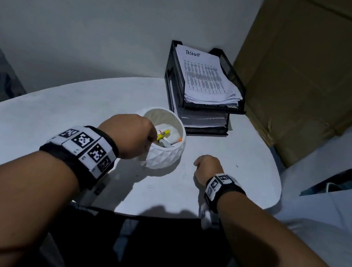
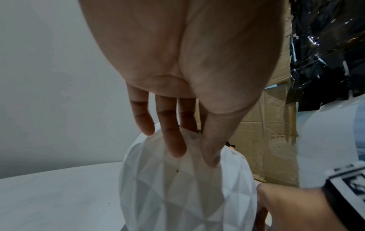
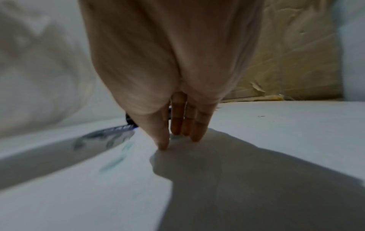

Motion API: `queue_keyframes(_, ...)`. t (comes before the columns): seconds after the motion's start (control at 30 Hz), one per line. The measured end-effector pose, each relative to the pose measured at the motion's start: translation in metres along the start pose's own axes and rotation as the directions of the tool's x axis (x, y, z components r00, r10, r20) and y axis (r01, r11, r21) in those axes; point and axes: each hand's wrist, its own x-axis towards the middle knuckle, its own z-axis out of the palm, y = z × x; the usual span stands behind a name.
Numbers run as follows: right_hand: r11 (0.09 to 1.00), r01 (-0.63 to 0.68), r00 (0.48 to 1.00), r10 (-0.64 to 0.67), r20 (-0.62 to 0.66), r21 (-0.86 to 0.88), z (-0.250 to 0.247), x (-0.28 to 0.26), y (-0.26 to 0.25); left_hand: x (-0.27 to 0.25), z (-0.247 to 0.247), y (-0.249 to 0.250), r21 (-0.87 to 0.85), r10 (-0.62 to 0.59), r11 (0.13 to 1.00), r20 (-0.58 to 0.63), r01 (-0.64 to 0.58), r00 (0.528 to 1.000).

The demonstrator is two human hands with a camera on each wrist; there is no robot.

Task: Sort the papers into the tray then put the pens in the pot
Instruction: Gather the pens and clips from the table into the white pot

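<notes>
- One round white table (image 1: 40,122) takes up most of the head view, with a big sheet of brown cardboard (image 1: 315,61) leaning up at about 2 o'clock from its middle.
- One black wire-mesh paper tray (image 1: 239,83) with two tiers sits at roughly 1 o'clock on the table. The top tier has a stack of white printed papers (image 1: 205,77), top sheet headed "TASKLIST", and the lower tier has a second stack of papers (image 1: 203,120). So two stacks, both already in the tray.
- One white faceted ceramic pot (image 1: 163,156), bowl-shaped, is near the table's centre, just at 7 o'clock from the tray and not touching it.
- Two hands, each with a black wristband carrying white marker tags.
- The left hand (image 1: 130,137) is at the pot's 9 o'clock rim, fingers reaching down over the edge. The left wrist view shows the fingers (image 2: 173,140) mostly straight and relaxed over the pot's outer wall, not clamped on anything.
- The right hand (image 1: 207,167) is at the pot's 3 o'clock, clear of it, straight fingertips (image 3: 194,134) pressed down on the bare tabletop, holding nothing.
- Pens inside the pot: I can pick out a yellow highlighter (image 1: 163,134) and an orange-tipped white pen (image 1: 175,141), plus at least one more white barrel. Can't get an exact count since they overlap.
</notes>
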Motion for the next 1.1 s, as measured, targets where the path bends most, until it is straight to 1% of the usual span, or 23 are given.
queue_keyframes(0.07,0.998,0.009,0.999,-0.011,-0.033,-0.057,0.005,-0.003,-0.001,-0.001,0.000,0.002,-0.025,-0.015,1.000,-0.003,0.015,1.000)
queue_keyframes(0.17,0.999,-0.002,0.998,0.000,-0.058,-0.042,0.006,-0.009,-0.001,-0.007,-0.002,0.005,-0.029,-0.026,0.999,-0.007,0.026,1.000)
queue_keyframes(0.27,0.996,-0.060,0.997,0.062,-0.036,0.068,0.001,-0.016,0.000,-0.016,-0.005,0.010,-0.008,-0.044,0.999,-0.012,0.044,0.999)
queue_keyframes(0.33,0.966,-0.148,0.989,0.150,0.006,0.214,-0.004,-0.019,-0.001,-0.024,-0.003,0.011,-0.004,-0.062,0.998,-0.015,0.062,0.998)
queue_keyframes(0.37,0.920,-0.219,0.976,0.212,0.058,0.326,-0.006,-0.017,-0.001,-0.029,-0.001,0.010,-0.011,-0.072,0.997,-0.013,0.072,0.997)
queue_keyframes(0.4,0.849,-0.280,0.960,0.241,0.142,0.448,-0.007,-0.016,-0.001,-0.033,0.002,0.010,-0.018,-0.080,0.997,-0.009,0.080,0.997)
queue_keyframes(0.43,0.794,-0.293,0.956,0.239,0.170,0.533,-0.010,-0.016,-0.004,-0.036,0.005,0.010,-0.019,-0.084,0.996,-0.002,0.083,0.997)
queue_keyframes(0.47,0.722,-0.310,0.950,0.263,0.169,0.618,-0.010,-0.013,-0.004,-0.038,0.008,0.011,-0.014,-0.083,0.996,0.008,0.083,0.996)
queue_keyframes(0.5,0.677,-0.323,0.945,0.274,0.180,0.661,-0.010,-0.012,-0.004,-0.039,0.009,0.011,-0.007,-0.080,0.997,0.019,0.081,0.997)
queue_keyframes(0.57,0.613,-0.360,0.932,0.264,0.247,0.703,-0.013,-0.020,-0.013,-0.041,0.012,0.012,0.004,-0.078,0.997,0.042,0.078,0.996)
queue_keyframes(0.63,0.630,-0.362,0.932,0.241,0.270,0.688,-0.014,-0.027,-0.027,-0.041,0.014,0.010,0.011,-0.082,0.997,0.061,0.081,0.995)
queue_keyframes(0.67,0.677,-0.349,0.936,0.217,0.276,0.649,-0.012,-0.028,-0.031,-0.040,0.015,0.009,0.010,-0.084,0.996,0.071,0.084,0.994)
queue_keyframes(0.7,0.776,-0.308,0.947,0.196,0.253,0.550,-0.010,-0.028,-0.034,-0.040,0.015,0.009,0.003,-0.084,0.996,0.081,0.084,0.993)
queue_keyframes(0.73,0.885,-0.248,0.961,0.175,0.212,0.393,-0.008,-0.030,-0.037,-0.039,0.015,0.008,-0.003,-0.083,0.997,0.090,0.083,0.992)
queue_keyframes(0.77,0.940,-0.203,0.973,0.161,0.167,0.274,-0.004,-0.029,-0.038,-0.038,0.015,0.008,-0.006,-0.080,0.997,0.094,0.081,0.992)
queue_keyframes(0.8,0.969,-0.168,0.981,0.146,0.129,0.180,-0.002,-0.030,-0.039,-0.037,0.014,0.007,-0.007,-0.077,0.997,0.096,0.079,0.992)
queue_keyframes(0.87,0.989,-0.135,0.989,0.131,0.066,0.054,0.005,-0.029,-0.042,-0.034,0.014,0.006,-0.006,-0.070,0.997,0.095,0.071,0.993)
queue_keyframes(0.9,0.990,-0.135,0.989,0.133,0.058,0.039,0.007,-0.028,-0.044,-0.032,0.014,0.005,-0.004,-0.066,0.998,0.093,0.066,0.993)
queue_keyframes(0.93,0.991,-0.130,0.990,0.130,0.059,0.000,0.009,-0.027,-0.046,-0.031,0.013,0.004,0.000,-0.059,0.998,0.090,0.059,0.994)
queue_keyframes(1.1,0.994,-0.104,0.985,0.107,0.138,-0.029,0.009,-0.035,-0.048,-0.029,0.012,0.000,0.007,-0.050,0.999,0.095,0.050,0.994)
